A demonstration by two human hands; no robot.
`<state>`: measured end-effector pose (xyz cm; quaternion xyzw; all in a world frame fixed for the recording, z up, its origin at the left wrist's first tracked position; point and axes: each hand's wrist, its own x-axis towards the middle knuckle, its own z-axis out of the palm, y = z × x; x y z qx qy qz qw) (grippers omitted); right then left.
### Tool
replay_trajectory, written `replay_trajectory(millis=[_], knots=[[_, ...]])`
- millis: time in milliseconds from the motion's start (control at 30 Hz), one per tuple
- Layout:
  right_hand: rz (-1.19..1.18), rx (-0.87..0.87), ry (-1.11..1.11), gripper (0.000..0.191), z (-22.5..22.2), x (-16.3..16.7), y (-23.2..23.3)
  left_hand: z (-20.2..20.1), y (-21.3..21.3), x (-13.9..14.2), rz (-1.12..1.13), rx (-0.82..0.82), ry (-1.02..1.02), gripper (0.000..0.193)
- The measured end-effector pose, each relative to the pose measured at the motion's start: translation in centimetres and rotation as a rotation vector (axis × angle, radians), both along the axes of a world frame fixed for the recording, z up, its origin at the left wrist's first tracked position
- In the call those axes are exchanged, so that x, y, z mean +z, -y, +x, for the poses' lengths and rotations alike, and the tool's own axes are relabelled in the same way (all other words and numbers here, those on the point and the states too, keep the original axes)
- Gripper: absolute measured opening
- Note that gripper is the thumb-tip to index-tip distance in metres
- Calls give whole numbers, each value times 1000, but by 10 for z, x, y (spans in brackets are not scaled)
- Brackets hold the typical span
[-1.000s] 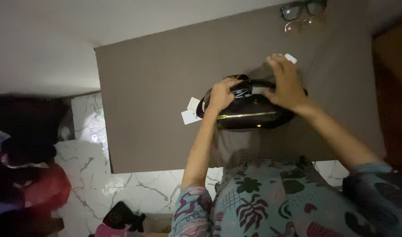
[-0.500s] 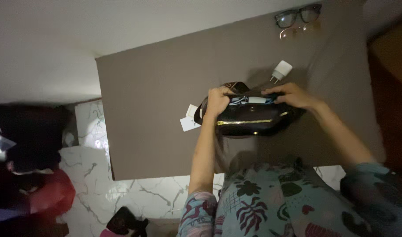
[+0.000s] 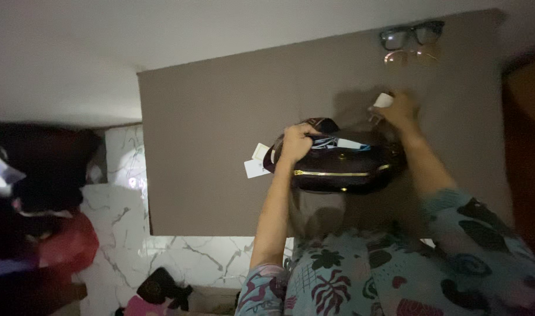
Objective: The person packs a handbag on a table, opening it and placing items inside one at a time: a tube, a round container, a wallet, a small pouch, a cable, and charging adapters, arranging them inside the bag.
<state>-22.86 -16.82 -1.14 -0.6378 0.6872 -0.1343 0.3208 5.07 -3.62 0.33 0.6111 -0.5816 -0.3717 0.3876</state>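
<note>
Dark oval zippered pouch [image 3: 340, 169] sits on flat brown rectangular tabletop [image 3: 221, 117]. Two small white paper cards [image 3: 256, 162] lie just left of it. Dark-framed plastic eyeglasses [image 3: 412, 35] rest near the table's far edge, beyond the pouch.

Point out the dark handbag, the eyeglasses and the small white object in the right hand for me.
dark handbag [image 3: 337, 175], head view: front panel, just above the gold zip line.
eyeglasses [image 3: 411, 36], head view: bridge between the two lenses.
small white object [image 3: 384, 100], head view: its visible end above the right hand [image 3: 399, 111].

white paper tags [image 3: 257, 161] | two small rectangles | on brown tabletop [image 3: 209, 134], left of dark bag [image 3: 337, 169]
</note>
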Motion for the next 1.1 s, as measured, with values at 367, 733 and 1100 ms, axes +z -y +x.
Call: replay_trajectory(millis=[367, 733, 1100], knots=[[25, 110, 393, 58, -31, 0, -10, -1, 2, 8, 102, 35, -10, 30], [86, -197, 1087, 38, -61, 28, -11, -1, 3, 13, 40, 28, 35, 40], [102, -38, 1233, 21, -29, 42, -46, -2, 4, 19, -16, 6, -3, 40]])
